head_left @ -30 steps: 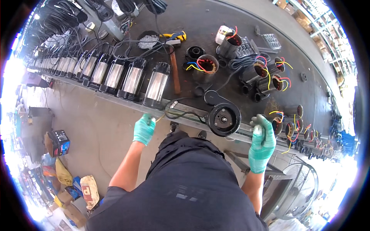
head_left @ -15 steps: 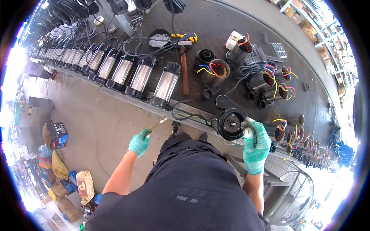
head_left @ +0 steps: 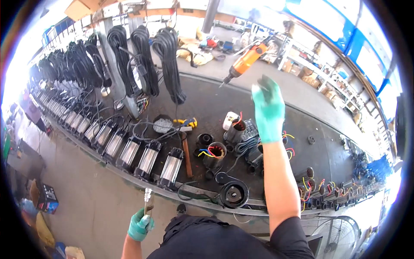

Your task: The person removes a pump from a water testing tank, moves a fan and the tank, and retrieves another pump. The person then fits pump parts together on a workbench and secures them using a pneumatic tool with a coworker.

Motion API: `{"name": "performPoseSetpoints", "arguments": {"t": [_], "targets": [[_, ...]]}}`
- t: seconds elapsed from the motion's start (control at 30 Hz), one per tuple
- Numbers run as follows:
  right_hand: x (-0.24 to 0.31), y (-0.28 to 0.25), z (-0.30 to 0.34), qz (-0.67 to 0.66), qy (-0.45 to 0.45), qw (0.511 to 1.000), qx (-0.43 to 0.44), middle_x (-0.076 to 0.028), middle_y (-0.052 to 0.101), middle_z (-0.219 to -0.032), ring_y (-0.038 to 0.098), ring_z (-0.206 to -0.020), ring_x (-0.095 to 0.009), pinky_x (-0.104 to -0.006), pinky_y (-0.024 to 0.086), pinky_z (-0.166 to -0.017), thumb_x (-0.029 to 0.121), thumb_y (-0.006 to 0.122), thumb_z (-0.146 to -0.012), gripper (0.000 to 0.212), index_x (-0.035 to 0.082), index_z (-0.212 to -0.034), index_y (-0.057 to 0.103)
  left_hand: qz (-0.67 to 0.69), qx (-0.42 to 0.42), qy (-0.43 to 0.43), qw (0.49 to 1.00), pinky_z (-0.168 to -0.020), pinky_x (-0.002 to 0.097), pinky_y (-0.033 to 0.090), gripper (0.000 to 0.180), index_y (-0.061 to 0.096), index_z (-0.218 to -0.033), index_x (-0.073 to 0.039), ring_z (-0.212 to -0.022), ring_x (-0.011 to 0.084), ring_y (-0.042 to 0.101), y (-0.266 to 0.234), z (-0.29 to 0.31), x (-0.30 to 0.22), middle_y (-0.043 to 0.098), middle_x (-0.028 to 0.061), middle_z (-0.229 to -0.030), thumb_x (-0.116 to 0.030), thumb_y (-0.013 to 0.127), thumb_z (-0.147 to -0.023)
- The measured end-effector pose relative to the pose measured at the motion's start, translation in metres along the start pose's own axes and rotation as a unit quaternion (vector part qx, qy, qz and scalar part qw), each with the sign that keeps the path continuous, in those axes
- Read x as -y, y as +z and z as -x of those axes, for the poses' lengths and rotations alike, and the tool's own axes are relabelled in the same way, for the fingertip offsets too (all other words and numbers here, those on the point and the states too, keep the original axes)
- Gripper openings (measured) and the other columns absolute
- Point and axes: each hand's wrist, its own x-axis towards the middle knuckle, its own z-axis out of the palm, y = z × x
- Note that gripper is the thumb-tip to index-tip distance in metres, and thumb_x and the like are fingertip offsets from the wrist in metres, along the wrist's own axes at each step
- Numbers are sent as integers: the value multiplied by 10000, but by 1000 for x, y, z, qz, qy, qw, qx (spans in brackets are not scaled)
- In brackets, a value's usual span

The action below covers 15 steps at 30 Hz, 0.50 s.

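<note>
My left hand (head_left: 139, 226), in a green-coated glove, is closed around a slim metal tool with a stepped silver tip (head_left: 148, 196), held upright in front of the bench edge. My right hand (head_left: 268, 110), gloved the same way, is raised over the bench. Its fingers look apart and somewhat blurred, with nothing seen in them. Just beyond them hangs an orange power screwdriver (head_left: 248, 59), its bit angled down to the left, not visibly touched. At the bench's near edge lies a round black pump housing (head_left: 239, 194) with a shaft end in its middle.
Silver-and-black cylindrical pumps (head_left: 171, 167) line the bench's left front edge. Coiled black cables (head_left: 168, 60) hang above. A hammer (head_left: 187, 157), a bowl of pale bits (head_left: 163, 125) and open motor cylinders with coloured wires (head_left: 214, 159) stand mid-bench. A fan (head_left: 340, 233) is at lower right.
My view has tilted up, bringing the power screwdriver into sight. The right hand has left the black pump housing and risen forward toward that screwdriver. The left hand keeps hold of its metal tool.
</note>
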Motion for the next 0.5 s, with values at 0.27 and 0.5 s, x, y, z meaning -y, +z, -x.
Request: {"name": "performPoseSetpoints", "arguments": {"t": [0.27,0.5], "targets": [[-56,56,-90,-272,139,942,138,-52,651,-1035,637,-934,-150,-344,567,-853,160,674,-963,284,69,-1207,562,61,-14,128,990,-470,275,407,509,547,-1256,-3,-497,139,497,-11,-32,12,565,52,-648,-300,719,-879],[0,52,-78,-347,123,929,34,-2,583,-832,596,-712,-91,-306,606,-759,66,627,-975,138,89,-1033,504,-40,-105,150,982,-439,225,368,573,452,-1416,-60,-481,89,470,8,-19,-9,555,30,-639,-356,630,-959]]}}
